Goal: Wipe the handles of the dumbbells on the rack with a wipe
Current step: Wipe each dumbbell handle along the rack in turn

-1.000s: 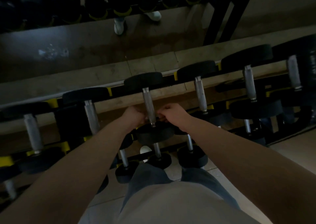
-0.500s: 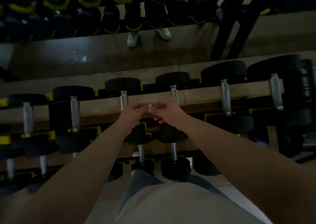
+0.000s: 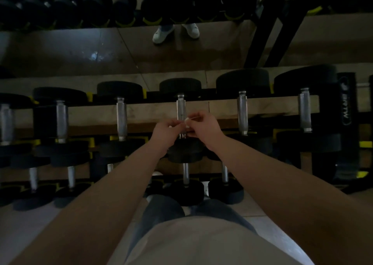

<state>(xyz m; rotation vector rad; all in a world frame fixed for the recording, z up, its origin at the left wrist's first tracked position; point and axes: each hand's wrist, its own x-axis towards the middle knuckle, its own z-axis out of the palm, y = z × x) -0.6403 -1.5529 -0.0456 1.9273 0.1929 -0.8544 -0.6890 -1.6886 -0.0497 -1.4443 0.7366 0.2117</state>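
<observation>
Low light; detail limited.

Landmark: centre dumbbell handle [image 3: 181,113] on the top tier of the rack [image 3: 262,105], a bare metal bar running away from the viewer between two black heads.

Wipe [image 3: 187,121]: a small pale scrap, seen only as light flecks between the two hands, just in front of the lower half of the centre handle. Whether it touches the bar cannot be told.

Left hand [image 3: 165,132]: just left of the centre handle, fingers drawn narrow, pinching one edge of the wipe.
Right hand [image 3: 203,127]: just right of the centre handle, fingers likewise pinched on the other edge. Both forearms reach in from below the bar.

Other handles on the same tier stand to the left [image 3: 121,119] and right [image 3: 242,113] of the centre one, well apart from the hands.

Handling judgement:
- Wipe looks thin, limp and very light; likely to crumple or tear if pulled taut between two pinches. Probably best spread flat and wrapped round the bar under palm and fingers, not held by its corners.
- Handle is rigid metal, probably knurled at mid-length, so it may snag soft tissue; a damp wipe should slide along the smoother ends.
- Dumbbell is presumably heavy and seated in the rack, so it should not need steadying; rub lengthwise, then twist round the bar.
</observation>
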